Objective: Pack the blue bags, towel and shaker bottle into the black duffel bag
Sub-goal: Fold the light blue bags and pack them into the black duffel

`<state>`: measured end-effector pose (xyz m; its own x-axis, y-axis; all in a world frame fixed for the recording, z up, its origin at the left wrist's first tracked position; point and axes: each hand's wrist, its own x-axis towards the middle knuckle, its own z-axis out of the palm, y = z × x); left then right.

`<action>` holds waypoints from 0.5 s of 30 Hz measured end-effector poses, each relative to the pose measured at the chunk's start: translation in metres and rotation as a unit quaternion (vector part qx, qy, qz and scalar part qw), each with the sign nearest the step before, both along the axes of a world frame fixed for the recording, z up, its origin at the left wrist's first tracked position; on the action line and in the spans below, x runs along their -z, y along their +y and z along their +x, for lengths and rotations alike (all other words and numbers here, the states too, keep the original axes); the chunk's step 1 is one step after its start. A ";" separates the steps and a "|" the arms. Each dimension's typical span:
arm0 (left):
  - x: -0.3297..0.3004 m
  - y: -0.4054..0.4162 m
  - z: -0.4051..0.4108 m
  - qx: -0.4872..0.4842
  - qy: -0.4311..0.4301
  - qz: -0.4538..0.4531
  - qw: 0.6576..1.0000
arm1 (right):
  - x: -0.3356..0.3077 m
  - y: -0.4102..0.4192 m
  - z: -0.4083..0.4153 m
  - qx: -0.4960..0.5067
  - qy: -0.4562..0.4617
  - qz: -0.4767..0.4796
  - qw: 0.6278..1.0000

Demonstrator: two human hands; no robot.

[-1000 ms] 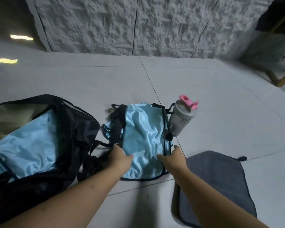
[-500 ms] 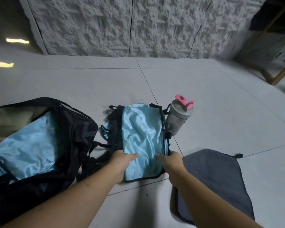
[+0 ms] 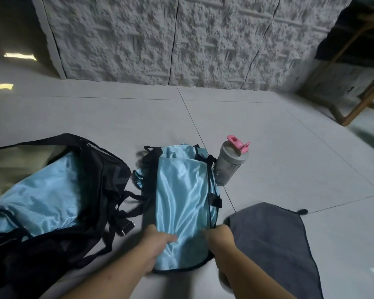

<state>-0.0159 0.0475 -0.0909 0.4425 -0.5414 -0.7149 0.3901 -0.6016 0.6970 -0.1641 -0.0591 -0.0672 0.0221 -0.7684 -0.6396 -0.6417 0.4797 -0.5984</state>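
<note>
A shiny light-blue bag (image 3: 181, 203) with black trim lies on the tiled floor in front of me. My left hand (image 3: 158, 244) grips its near left edge, thumb on top. My right hand (image 3: 219, 240) grips its near right edge. The open black duffel bag (image 3: 108, 175) sits at the left with another blue bag (image 3: 39, 197) inside it. A grey shaker bottle (image 3: 229, 167) with a pink cap stands just right of the held bag. A dark grey towel (image 3: 276, 240) lies flat at the right, beside my right wrist.
Black straps and a buckle (image 3: 126, 225) of the duffel trail on the floor between it and the held bag. A textured white wall (image 3: 181, 39) runs along the back. A wooden furniture leg (image 3: 363, 102) stands at the far right.
Both hands have drawn the blue bag's near end toward me and lifted it slightly. The view has shifted a little. Duffel, bottle and towel have stayed where they were.
</note>
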 end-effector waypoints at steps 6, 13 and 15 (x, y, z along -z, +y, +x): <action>-0.021 0.038 -0.008 0.042 -0.036 0.031 0.998 | -0.010 0.037 0.002 -0.027 0.000 0.086 0.996; 0.002 0.072 -0.006 0.059 -0.047 0.042 0.996 | -0.028 0.063 -0.002 -0.067 0.012 0.113 0.991; -0.014 0.075 -0.006 0.054 -0.055 0.028 0.997 | -0.031 0.062 -0.003 -0.066 0.023 0.105 0.992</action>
